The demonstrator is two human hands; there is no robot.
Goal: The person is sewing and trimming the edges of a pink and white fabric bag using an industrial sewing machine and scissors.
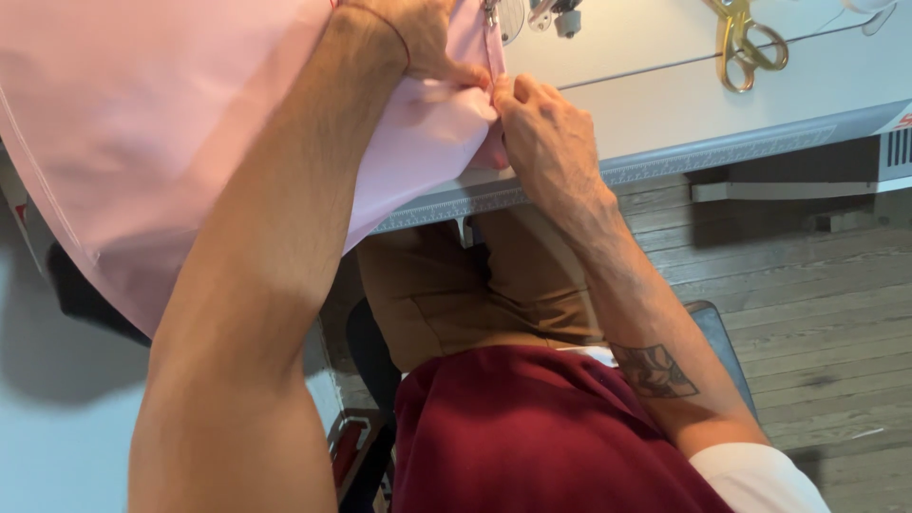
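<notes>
Left hand [418, 33] and right hand [541, 133] both pinch pink fabric [190, 114] at the white table's [665, 104] near edge; gold scissors [746, 43] lie far right.

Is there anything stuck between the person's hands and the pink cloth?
No, nothing visible. The left hand and the right hand both pinch the pink cloth directly, fingertips meeting at its folded edge on the white table.

Both forearms reach forward toward the sewing-table edge [665, 157]. The left hand [418, 33] lies beyond that edge, fingers curled and pinched shut. The right hand [541, 133] sits just at the edge, knuckles up, fingertips meeting the left thumb. The right forearm carries a tattoo.
</notes>
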